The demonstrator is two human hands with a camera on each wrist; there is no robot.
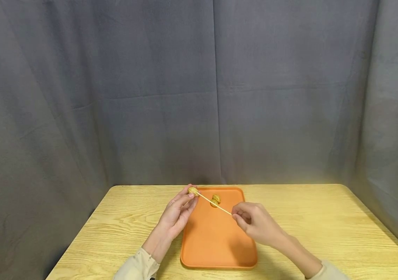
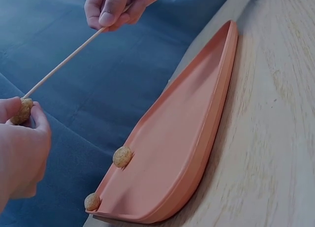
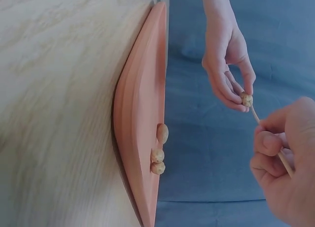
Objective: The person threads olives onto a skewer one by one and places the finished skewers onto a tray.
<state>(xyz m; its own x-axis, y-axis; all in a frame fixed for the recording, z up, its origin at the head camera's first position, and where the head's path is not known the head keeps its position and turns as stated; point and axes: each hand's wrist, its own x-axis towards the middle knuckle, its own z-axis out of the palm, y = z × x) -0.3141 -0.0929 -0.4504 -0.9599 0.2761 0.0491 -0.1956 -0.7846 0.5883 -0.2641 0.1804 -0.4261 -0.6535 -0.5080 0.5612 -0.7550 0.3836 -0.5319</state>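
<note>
Inside the orange tray (image 1: pixel 216 241) lie tan balls (image 2: pixel 122 156); hands (image 1: pixel 177 216) (image 1: pixel 260 223) pinch another ball (image 1: pixel 193 191) (left) and a stick (image 1: pixel 214 203) (right).

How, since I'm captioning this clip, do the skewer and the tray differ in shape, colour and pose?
Shape: the skewer is thin and straight, while the tray is a broad, rimmed rectangle with rounded corners.
Colour: the skewer is pale; the tray is orange.
Pose: the skewer slants in the air, held by the right hand; the tray lies on the table.
Shared: both touch brownish balls.
</note>
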